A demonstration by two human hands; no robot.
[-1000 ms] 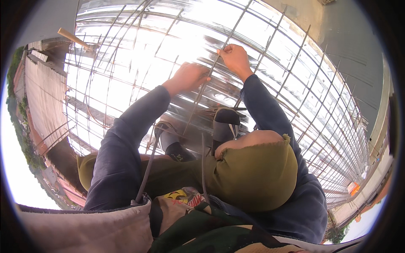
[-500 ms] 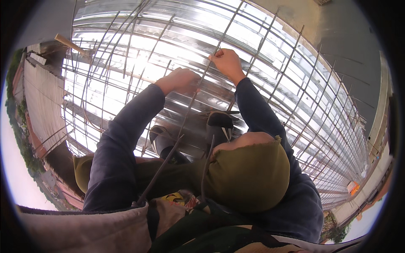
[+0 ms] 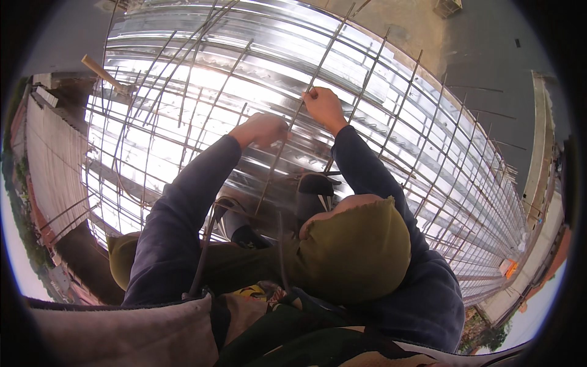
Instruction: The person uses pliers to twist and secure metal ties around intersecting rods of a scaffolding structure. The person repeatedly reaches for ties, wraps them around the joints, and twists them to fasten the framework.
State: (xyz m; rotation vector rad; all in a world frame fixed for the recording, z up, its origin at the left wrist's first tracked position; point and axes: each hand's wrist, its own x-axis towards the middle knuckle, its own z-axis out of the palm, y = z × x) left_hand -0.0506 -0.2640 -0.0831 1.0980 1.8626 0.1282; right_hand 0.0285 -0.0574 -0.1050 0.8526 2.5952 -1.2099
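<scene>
A long steel rebar (image 3: 330, 46) runs between my hands, crossing other bars of a rebar mesh. My right hand (image 3: 325, 109) is closed in a pinch against this rebar, its fingertips touching it; anything thin between them is too small to make out. My left hand (image 3: 264, 129) curls just left of the same bar, a little nearer to me, its fingers closed and partly blurred. What it holds, if anything, is hidden. Beneath the mesh lies shiny corrugated metal decking (image 3: 257, 73).
My shoes (image 3: 315, 186) stand on the decking, below my bent knees (image 3: 354, 251). Several loose bars (image 3: 177, 58) lean at the upper left, near a wooden handle (image 3: 101, 70). Rebar ends stick out toward a grey wall (image 3: 495, 79) on the right. An orange object (image 3: 507, 268) lies at the far right.
The view has shifted slightly. My left hand sits a little lower in the picture, and its fingers have turned. The right hand stays pinched at the rebar.
</scene>
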